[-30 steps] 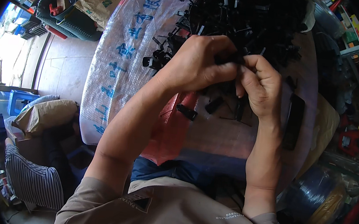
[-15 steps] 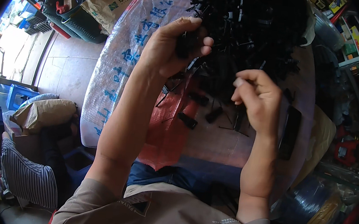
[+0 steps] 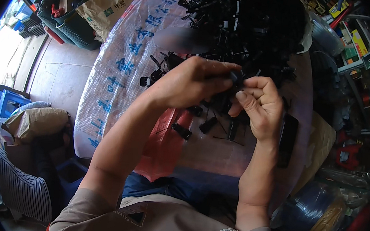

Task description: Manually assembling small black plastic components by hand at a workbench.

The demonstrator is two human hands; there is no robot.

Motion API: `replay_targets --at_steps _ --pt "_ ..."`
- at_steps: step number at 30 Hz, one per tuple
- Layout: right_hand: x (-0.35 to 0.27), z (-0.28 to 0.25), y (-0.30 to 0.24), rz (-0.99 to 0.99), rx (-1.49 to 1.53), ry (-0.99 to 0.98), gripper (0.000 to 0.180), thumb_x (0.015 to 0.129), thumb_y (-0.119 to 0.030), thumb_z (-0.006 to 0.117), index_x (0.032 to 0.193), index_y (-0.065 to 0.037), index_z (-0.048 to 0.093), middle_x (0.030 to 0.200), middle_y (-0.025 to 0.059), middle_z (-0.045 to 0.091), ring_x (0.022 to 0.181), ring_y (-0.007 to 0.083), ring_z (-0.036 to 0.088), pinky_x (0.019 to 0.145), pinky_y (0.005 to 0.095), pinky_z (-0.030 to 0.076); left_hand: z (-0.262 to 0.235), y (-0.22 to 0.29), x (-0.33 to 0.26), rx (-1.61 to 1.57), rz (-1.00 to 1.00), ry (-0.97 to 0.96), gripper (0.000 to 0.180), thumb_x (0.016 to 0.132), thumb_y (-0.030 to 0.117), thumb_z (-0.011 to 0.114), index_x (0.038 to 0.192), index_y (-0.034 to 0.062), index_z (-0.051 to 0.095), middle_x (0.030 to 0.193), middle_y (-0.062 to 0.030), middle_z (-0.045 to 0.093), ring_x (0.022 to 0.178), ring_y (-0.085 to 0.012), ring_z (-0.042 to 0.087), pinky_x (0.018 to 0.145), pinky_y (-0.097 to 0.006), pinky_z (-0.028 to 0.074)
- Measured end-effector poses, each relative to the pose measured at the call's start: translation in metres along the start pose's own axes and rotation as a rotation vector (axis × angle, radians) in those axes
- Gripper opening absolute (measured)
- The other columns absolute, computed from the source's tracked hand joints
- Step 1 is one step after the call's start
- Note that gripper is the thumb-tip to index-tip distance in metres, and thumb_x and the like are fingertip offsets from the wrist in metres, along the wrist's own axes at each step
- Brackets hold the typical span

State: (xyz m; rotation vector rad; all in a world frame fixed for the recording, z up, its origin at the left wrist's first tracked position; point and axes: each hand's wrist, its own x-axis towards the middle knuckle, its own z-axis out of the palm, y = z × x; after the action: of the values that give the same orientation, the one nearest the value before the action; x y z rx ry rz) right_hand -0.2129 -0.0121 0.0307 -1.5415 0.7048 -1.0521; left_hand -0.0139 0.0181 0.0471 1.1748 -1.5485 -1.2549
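My left hand (image 3: pixel 193 82) is closed, its thumb and fingers pinching a small black part (image 3: pixel 236 78) above the middle of the work surface. My right hand (image 3: pixel 262 108) meets it from the right, fingertips pressed together beside that part; what they grip, if anything, is too small to name. Beyond both hands spreads a large heap of black parts (image 3: pixel 253 28) with thin pins or stems. Several loose black pieces, among them one short black part (image 3: pixel 181 131), lie near my wrists on a red patch of sheeting (image 3: pixel 161 147).
White woven sheeting (image 3: pixel 106 93) with blue writing covers the surface. A flat black oblong (image 3: pixel 287 142) lies at its right edge. To the left are a dark bin (image 3: pixel 70 27), a paper sack (image 3: pixel 115 6) and a person's striped sleeve (image 3: pixel 20 179). A wrapped spool (image 3: pixel 310 210) stands lower right.
My left hand has swung right and turned palm down, bringing a black part to my right fingertips. The right hand stays nearly in place. A grey blur appears over the sheeting beside the heap.
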Motion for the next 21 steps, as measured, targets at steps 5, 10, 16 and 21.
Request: replay_targets --at_steps 5,10,16,21 --pt "0.0 -0.005 0.006 0.033 -0.138 -0.074 0.011 0.09 -0.007 0.065 0.093 0.002 0.059 0.072 0.0032 0.063 0.059 0.0062 0.058 0.053 0.0188 0.047 0.007 -0.026 0.006 0.213 0.33 -0.024 0.048 0.088 0.01 0.059 0.134 -0.0021 0.049 0.096 -0.0125 0.068 0.082 -0.0147 0.063 0.074 -0.029 0.051" --pt "-0.001 -0.011 0.005 0.01 -0.139 -0.121 0.009 0.092 -0.003 0.06 0.097 0.003 0.058 0.072 0.0054 0.064 0.06 0.0085 0.061 0.056 0.0198 0.049 0.009 -0.016 0.007 0.203 0.235 -0.037 0.041 0.086 0.014 0.061 0.121 -0.0049 0.055 0.095 -0.016 0.068 0.084 -0.0191 0.066 0.075 -0.031 0.052" --pt "-0.001 -0.007 0.003 0.031 -0.174 -0.129 0.004 0.09 0.001 0.057 0.093 0.002 0.06 0.072 0.0034 0.064 0.059 0.007 0.061 0.054 0.0202 0.049 0.012 -0.01 0.007 0.274 0.102 -0.054 0.038 0.082 0.018 0.064 0.112 -0.005 0.058 0.091 -0.0155 0.067 0.083 -0.0206 0.065 0.075 -0.031 0.052" --pt "-0.001 -0.003 0.006 0.01 -0.152 -0.013 0.003 0.09 -0.001 0.059 0.091 0.002 0.06 0.068 -0.0008 0.06 0.055 0.0033 0.055 0.05 0.0183 0.044 0.02 -0.018 0.01 0.14 0.108 0.05 0.042 0.08 0.018 0.067 0.115 -0.0041 0.058 0.092 -0.0138 0.067 0.084 -0.0196 0.065 0.078 -0.031 0.051"
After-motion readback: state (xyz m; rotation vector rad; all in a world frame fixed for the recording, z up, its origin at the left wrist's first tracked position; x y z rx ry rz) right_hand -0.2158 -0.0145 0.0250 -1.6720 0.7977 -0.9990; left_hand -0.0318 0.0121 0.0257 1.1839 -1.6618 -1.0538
